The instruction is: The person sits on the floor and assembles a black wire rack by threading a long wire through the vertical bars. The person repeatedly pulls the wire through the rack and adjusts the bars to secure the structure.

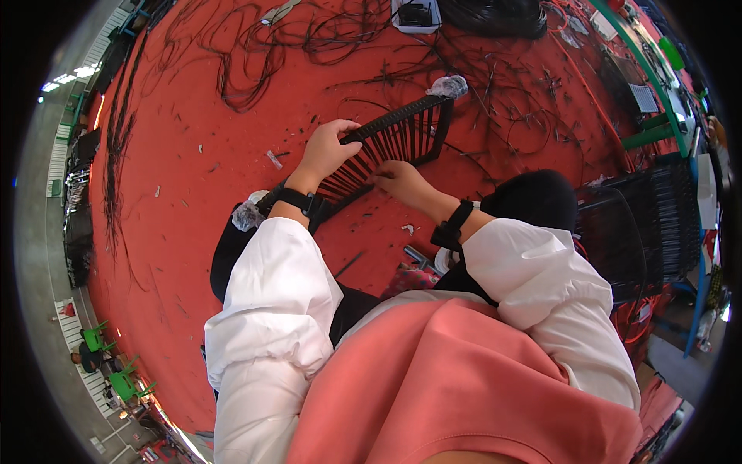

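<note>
A black frame woven with dark strips [406,130] lies slanted in front of me, its lower left end near my left knee. Crumpled clear plastic wrap [447,87] covers its upper right corner, and more plastic wrap [247,216] is at the lower left end. My left hand [329,152] grips the frame's upper edge, with thumb and fingers around the woven rail. At the strips near the lower edge is my right hand [400,181], its fingertips pinched together; whether a strip is between them cannot be told. Both wrists wear black bands.
Loose black strips [249,64] lie coiled and scattered over the red floor. A white bin [416,16] and a black plastic bundle [493,17] stand beyond. Black woven panels [632,226] are stacked at the right, below a green-framed table [666,98]. A person [90,358] sits far left near green chairs [123,383].
</note>
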`<state>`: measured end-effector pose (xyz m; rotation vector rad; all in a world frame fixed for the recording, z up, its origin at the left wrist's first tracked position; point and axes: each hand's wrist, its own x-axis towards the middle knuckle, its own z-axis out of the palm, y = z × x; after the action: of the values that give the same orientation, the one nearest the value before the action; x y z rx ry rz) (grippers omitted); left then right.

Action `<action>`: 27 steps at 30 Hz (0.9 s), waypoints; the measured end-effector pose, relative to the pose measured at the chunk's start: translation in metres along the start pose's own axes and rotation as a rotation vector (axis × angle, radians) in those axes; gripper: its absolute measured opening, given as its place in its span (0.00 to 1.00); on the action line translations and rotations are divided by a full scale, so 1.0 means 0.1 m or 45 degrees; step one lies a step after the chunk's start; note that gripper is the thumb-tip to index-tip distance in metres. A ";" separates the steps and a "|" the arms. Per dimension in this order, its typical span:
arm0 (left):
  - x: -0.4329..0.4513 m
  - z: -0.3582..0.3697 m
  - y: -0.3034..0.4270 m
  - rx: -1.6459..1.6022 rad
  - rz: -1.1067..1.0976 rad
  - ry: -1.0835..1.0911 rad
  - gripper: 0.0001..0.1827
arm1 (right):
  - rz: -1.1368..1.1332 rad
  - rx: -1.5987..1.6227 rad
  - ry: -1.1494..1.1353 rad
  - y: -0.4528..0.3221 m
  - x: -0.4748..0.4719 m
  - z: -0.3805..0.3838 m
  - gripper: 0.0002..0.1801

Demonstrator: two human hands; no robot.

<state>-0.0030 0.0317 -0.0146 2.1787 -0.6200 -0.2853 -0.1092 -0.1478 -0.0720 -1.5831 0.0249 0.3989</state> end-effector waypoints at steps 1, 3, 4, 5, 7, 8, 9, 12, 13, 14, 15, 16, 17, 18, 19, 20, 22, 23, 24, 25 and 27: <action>0.00 -0.01 0.00 -0.001 0.007 -0.002 0.21 | -0.006 -0.011 0.004 0.02 0.03 0.02 0.10; -0.01 -0.01 0.01 -0.004 0.008 0.000 0.22 | -0.038 0.025 0.040 0.03 0.07 0.06 0.11; -0.01 -0.01 0.02 -0.015 -0.012 -0.010 0.21 | -0.023 0.040 0.075 0.03 0.09 0.09 0.11; -0.02 0.00 0.03 -0.027 -0.029 -0.014 0.21 | -0.084 0.092 0.087 0.02 0.10 0.12 0.12; -0.02 0.01 0.03 -0.051 -0.054 -0.017 0.21 | -0.083 0.177 0.153 -0.01 0.11 0.17 0.17; -0.02 0.01 0.03 -0.062 -0.060 -0.015 0.21 | -0.152 0.164 0.165 -0.03 0.10 0.19 0.19; -0.02 0.01 0.03 -0.073 -0.076 -0.015 0.21 | -0.166 0.137 0.176 -0.05 0.09 0.20 0.22; 0.00 0.00 0.01 0.211 0.125 0.082 0.20 | -0.179 0.048 0.152 -0.12 0.06 0.19 0.28; 0.00 -0.01 0.00 0.177 0.102 0.058 0.20 | -0.199 0.020 0.140 -0.13 0.05 0.19 0.30; 0.00 -0.01 0.00 0.144 0.074 0.032 0.20 | -0.203 -0.020 0.135 -0.14 0.04 0.18 0.30; 0.01 -0.02 0.00 0.110 0.045 0.007 0.20 | -0.228 -0.060 0.135 -0.15 0.03 0.18 0.31; 0.00 -0.02 -0.01 0.079 0.040 0.004 0.19 | -0.243 -0.095 0.126 -0.15 0.02 0.18 0.31; 0.00 -0.02 -0.01 0.048 0.033 0.001 0.19 | -0.249 -0.124 0.133 -0.14 0.02 0.18 0.33; 0.00 -0.02 -0.01 0.018 0.026 -0.002 0.19 | -0.246 -0.149 0.132 -0.13 0.02 0.20 0.34; 0.00 -0.01 0.00 -0.002 0.008 0.001 0.19 | -0.233 -0.174 0.137 -0.13 0.02 0.21 0.35; -0.01 -0.01 0.00 -0.022 -0.010 0.003 0.19 | -0.282 -0.205 0.137 -0.11 0.02 0.23 0.36; -0.01 -0.01 0.00 -0.023 -0.009 0.007 0.19 | -0.325 -0.280 0.152 -0.10 0.02 0.27 0.38; 0.00 -0.02 0.01 -0.005 0.011 0.008 0.19 | -0.346 -0.272 0.137 -0.09 0.03 0.29 0.39; 0.00 -0.02 0.01 0.013 0.031 0.010 0.19 | -0.333 -0.276 0.125 -0.08 0.03 0.31 0.40; 0.00 -0.03 0.01 0.057 0.028 0.007 0.19 | -0.312 -0.285 0.099 -0.08 0.03 0.32 0.41; 0.00 -0.04 0.02 0.144 0.022 -0.001 0.19 | -0.308 -0.281 0.100 -0.07 0.03 0.34 0.42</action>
<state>-0.0017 0.0332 -0.0108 2.2799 -0.6693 -0.2469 -0.1126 -0.1135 -0.0656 -1.7944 -0.1536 0.1529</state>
